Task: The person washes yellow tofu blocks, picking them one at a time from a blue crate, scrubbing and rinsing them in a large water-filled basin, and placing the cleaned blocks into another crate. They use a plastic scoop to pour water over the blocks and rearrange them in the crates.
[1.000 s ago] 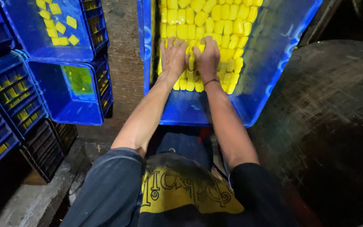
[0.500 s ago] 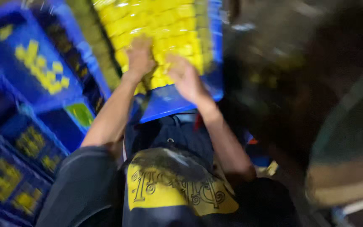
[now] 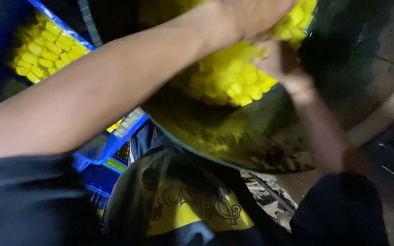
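Blue crate at left, yellow pieces inside. Left hand spread flat on yellow heap in dark basin. Right hand curled among heap pieces; grip unclear.

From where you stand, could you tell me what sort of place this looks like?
Probably a dim workshop or small factory for sorting goods. Blue plastic crates hold many small yellow blocks, both hands, left hand and right hand, dig into a heap of yellow blocks, and the floor is rough and dirty.
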